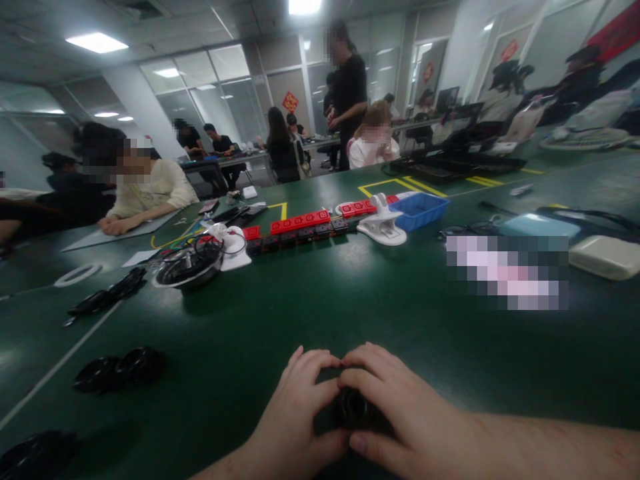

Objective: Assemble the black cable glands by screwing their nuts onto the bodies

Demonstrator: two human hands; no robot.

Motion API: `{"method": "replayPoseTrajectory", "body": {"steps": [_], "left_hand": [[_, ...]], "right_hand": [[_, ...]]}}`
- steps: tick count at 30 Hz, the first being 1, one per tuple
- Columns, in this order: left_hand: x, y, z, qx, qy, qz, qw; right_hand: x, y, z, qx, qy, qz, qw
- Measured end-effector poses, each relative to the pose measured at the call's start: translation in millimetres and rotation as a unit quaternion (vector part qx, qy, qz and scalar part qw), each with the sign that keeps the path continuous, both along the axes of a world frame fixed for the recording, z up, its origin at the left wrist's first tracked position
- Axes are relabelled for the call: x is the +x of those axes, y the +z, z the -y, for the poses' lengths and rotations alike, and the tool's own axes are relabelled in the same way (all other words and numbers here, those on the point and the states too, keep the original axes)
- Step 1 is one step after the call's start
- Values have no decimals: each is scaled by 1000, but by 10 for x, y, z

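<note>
At the near edge of the green table, both my hands curve around a small black ring-shaped thing [354,403], mostly hidden in shadow, so its exact kind does not show. My left hand [299,400] closes on it from the left, fingers bent and thumb low. From the other side my right hand [400,393] wraps it, with fingertips meeting those of my left hand. To the left lie black coiled bundles, probably cable: a pair of loops [120,370] and another bundle [37,453] at the lower left corner.
A metal bowl [187,270] with black cables, a row of red and black socket blocks [300,227], a white clamp stand [383,227] and a blue bin [423,212] stand ahead. A white case [607,257] lies right. People sit around the tables; one stands.
</note>
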State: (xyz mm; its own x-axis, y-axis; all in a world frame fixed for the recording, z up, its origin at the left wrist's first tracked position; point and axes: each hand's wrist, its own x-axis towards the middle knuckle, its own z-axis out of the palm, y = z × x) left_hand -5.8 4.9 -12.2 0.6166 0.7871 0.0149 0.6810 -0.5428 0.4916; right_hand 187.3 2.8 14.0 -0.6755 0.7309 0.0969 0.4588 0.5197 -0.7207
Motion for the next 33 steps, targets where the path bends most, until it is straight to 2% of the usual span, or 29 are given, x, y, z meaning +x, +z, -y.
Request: {"method": "replayPoseTrajectory", "body": {"steps": [6, 14, 33], "left_hand": [[10, 8, 6, 0, 1, -2, 1000], [17, 36, 14, 3, 6, -3, 1000], [0, 1, 13, 13, 3, 4, 1000]], "right_hand": [[15, -16, -14, 10, 10, -21, 1000], [8, -37, 29, 7, -34, -33, 999], [37, 50, 16, 37, 23, -28, 999]]}}
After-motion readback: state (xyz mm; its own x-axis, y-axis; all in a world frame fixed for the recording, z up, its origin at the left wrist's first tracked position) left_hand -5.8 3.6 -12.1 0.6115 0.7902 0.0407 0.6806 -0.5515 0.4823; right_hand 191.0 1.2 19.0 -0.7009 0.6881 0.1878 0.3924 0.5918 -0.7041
